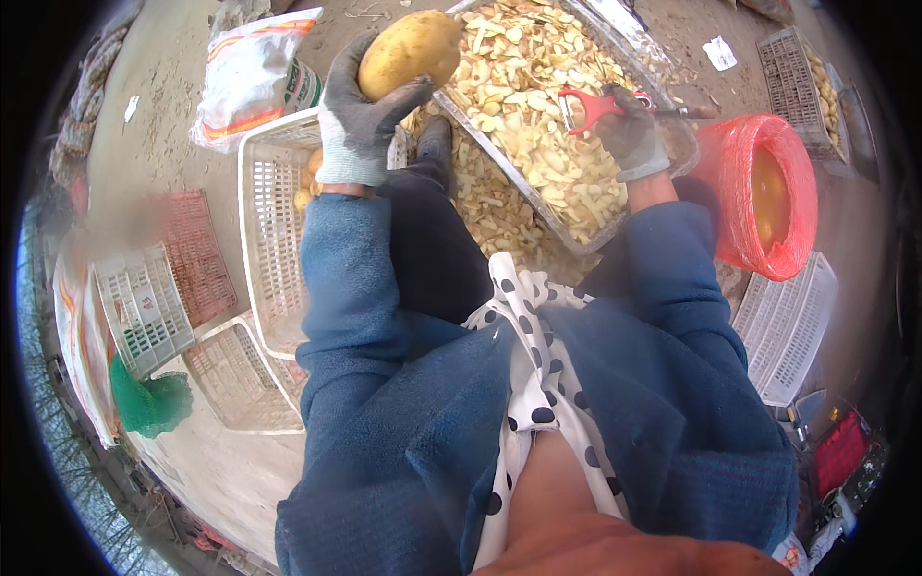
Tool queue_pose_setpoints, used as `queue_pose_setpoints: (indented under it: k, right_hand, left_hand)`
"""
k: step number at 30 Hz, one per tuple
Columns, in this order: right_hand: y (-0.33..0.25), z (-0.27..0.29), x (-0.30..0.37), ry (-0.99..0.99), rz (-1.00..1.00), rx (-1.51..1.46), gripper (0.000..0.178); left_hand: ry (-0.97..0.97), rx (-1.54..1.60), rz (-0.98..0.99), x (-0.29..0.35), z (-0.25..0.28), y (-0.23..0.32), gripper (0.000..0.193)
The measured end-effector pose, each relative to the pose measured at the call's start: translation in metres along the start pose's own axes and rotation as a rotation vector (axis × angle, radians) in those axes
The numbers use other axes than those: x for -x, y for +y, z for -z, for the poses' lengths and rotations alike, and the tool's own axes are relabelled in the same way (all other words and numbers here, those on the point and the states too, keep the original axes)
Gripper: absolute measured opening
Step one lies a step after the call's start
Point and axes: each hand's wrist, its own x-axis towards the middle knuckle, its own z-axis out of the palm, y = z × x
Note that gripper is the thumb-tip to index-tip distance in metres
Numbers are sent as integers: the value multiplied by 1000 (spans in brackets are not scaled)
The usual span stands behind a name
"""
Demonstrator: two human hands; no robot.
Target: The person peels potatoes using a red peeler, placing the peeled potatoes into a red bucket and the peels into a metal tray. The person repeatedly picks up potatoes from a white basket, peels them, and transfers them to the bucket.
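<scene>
In a grey-and-white work glove, my left hand [357,120] is closed round a large potato [411,55], held up with its skin on the side I see. My right hand [631,136], gloved the same way, grips a red peeler [588,109], its head pointing left. Between and beyond the hands lies a metal tray [526,188] heaped with potato peels [538,86]. The peeler is above the peels, apart from the potato. More peels [485,197] are on the ground by my foot.
Left of my leg stands a white plastic crate [252,221] with several potatoes [309,180] inside. At right is a bucket lined with a red plastic bag [722,187]. More crates [789,322] lie around, a white sack [252,82] sits far left, and green netting [149,398] lies nearer.
</scene>
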Motion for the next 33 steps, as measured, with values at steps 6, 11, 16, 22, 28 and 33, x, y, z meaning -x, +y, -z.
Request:
queue_pose_setpoints:
  k: [6,11,16,22,28,33]
  right_hand:
    - [-4,-12,19,113,-148,-116,27]
    - [11,-25,30,210,-182,102,20]
    - [44,-30,27,193,-204,188,20]
    - [23,-53,34,-89,-151,-164,23]
    - [55,-18,3,-269,-244,-370,18]
    - [49,6,8,154,-131,267,18]
  left_hand:
    - [-412,-724,202,87,-114,-99,61]
    - [-432,-655,292,82,-109,-94,62]
    - [-461,-722,318,88,-102,-127,70]
    - [-490,-763,356,91,-101,-158,72]
    - [-496,-687,333,91,-103,-157,65]
    - [-435,-455,423,92,-90,-143,71]
